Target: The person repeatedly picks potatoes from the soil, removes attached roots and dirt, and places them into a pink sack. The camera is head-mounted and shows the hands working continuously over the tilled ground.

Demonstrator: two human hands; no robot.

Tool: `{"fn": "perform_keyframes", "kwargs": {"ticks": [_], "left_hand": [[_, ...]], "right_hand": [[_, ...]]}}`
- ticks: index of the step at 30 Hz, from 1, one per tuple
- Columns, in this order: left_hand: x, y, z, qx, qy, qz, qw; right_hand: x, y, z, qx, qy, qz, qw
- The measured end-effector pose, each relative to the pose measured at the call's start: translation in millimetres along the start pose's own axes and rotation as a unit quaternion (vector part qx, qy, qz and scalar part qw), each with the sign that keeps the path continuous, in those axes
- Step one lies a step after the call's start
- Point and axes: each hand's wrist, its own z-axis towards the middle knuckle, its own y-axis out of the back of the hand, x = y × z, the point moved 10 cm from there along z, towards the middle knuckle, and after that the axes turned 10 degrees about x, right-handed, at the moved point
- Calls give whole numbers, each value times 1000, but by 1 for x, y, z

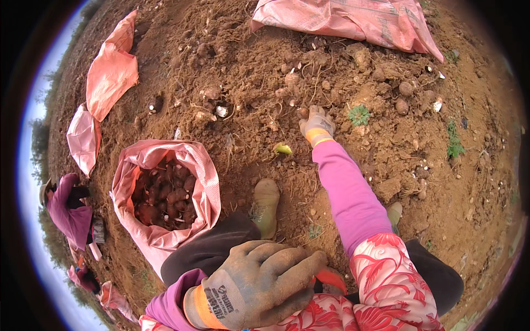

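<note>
My right hand [318, 124], in a soiled grey work glove with an orange cuff, reaches down to the loose soil. A small brown tuber [303, 113] sits between its thumb and fingertips. My left hand [265, 281], gloved alike, is close in front of my body with its back upward and its fingers bent. Beside its fingertips a curved red strip [333, 279] shows; whether the hand holds it is hidden. To the left stands a pink woven sack [207, 173], its rim rolled open, with many brown tubers [165, 198] inside.
More tubers [405, 89] lie in the dug soil ahead. A flat pink sack [339, 20] covers the ground at the top, and other sacks [112, 70] lie at the upper left. A green weed [359, 115] grows by my right hand. Another person [72, 211] bends at far left.
</note>
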Motion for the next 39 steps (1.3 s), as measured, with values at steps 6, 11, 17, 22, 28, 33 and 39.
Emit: {"fn": "perform_keyframes", "kwargs": {"ticks": [6, 11, 17, 22, 28, 33, 39], "left_hand": [[27, 17, 15, -36, 44, 2, 998], [102, 18, 21, -144, 243, -232, 931], [115, -16, 69, -221, 157, -572, 774], [78, -21, 80, -268, 60, -561, 781], [48, -53, 89, -242, -69, -587, 770], [86, -76, 61, -404, 34, -565, 718], [93, -48, 16, -468, 43, -534, 703]], "right_hand": [[2, -30, 4, 280, 90, 458, 839], [-19, 4, -115, 205, 79, 842, 492], [-11, 104, -280, -116, 333, 322, 879], [-97, 203, -348, -249, 364, 484, 756], [-73, 150, -331, -21, 389, 536, 749], [-67, 95, -307, -113, 282, 373, 877], [-92, 21, -249, -28, 197, 197, 960]]}}
